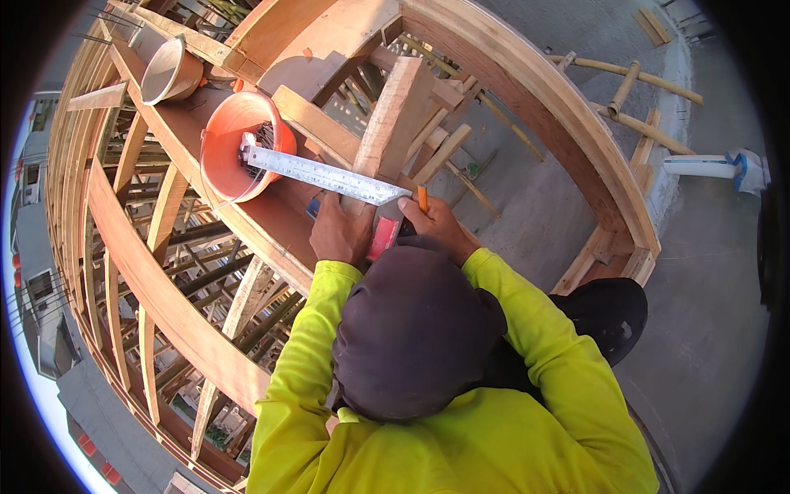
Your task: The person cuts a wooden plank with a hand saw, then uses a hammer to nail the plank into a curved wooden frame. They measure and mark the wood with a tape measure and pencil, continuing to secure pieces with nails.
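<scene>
A metal try square (325, 174) with a graduated blade and slanted end reaches from over an orange bucket (216, 140) to my right hand. My left hand (341, 230) is closed at the blade's near edge, its fingertips partly hidden beneath it. My right hand (436, 224) is closed around an orange pencil (423, 198), close to the blade's slanted tip. Below the blade, between my hands, is a red object (383, 239) that I cannot make out. A thick wooden beam (393, 115) rises just beyond the blade. Dark nails or similar metal bits lie in the bucket.
A grey bucket (171, 72) stands farther left on the timber formwork. A curved wooden frame (527, 107) bends round on the right, beside concrete floor (699, 329). Open slatted timber (156, 272) drops away at left. Bamboo poles (634, 123) lie at upper right.
</scene>
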The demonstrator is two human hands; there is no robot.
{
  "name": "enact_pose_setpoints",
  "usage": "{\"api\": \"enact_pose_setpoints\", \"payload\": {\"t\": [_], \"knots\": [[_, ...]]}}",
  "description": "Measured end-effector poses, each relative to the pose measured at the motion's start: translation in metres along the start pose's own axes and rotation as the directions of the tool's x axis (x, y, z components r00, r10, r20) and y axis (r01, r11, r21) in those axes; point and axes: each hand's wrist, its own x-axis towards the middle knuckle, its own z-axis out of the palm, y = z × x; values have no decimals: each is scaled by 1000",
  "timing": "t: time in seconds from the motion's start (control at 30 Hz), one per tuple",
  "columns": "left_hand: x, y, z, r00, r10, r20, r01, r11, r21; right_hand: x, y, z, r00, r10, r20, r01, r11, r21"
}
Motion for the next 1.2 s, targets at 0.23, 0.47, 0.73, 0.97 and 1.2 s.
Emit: {"api": "enact_pose_setpoints", "payload": {"t": [0.23, 0.47, 0.73, 0.97, 1.2], "knots": [[6, -10, 10, 996, 60, 67, -13, 835, -549, 1, 15, -6, 999, 38, -5, -38, 996, 77], [-3, 4, 28, 907, -67, -417, -120, 905, -407, -8, 22, -21, 964, -152, -219, 152, 988, -13], [32, 65, 12, 841, 528, 116, -517, 721, 461, 5, -3, -64, 860, -326, -393, 310, 945, -107], [45, 54, 25, 782, 599, 171, -589, 622, 516, 4, -24, -98, 803, -409, -434, 366, 912, -183], [98, 3, 4, 975, 189, 119, -48, 696, -716, 10, -42, -93, 861, -259, -439, 354, 923, 152]]}}
